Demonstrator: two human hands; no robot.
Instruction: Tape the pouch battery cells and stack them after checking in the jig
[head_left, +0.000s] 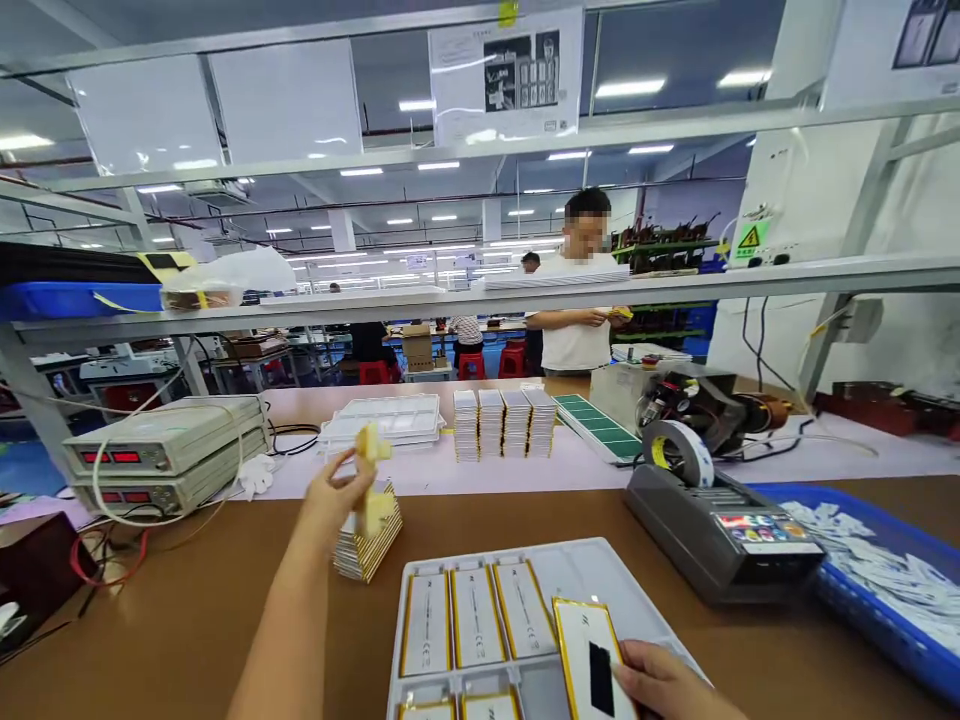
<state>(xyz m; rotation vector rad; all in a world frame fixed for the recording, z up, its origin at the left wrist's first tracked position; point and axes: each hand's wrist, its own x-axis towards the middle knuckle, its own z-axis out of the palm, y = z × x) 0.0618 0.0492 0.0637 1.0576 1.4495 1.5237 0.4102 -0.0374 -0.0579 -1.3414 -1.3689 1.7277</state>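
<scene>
My left hand (335,498) is closed round a blurred pale-yellow blocky piece (370,452), whose kind I cannot make out. It is raised at a stack of flat battery cells (366,545) with yellow edges, and whether it touches the stack is unclear. Between my right fingers (660,678) is a flat white pouch battery (581,640) with yellow edges and a black strip. This battery is tilted over a white compartment tray (592,565). Several similar batteries (476,615) lie in the tray's compartments.
A grey tape dispenser (720,540) and a blue basket of white pieces (885,560) are on the right. Battery stacks (502,425), white trays (386,420) and a green panel (600,428) stand farther back. Metering boxes (169,445) sit left. A person (577,330) stands beyond the bench.
</scene>
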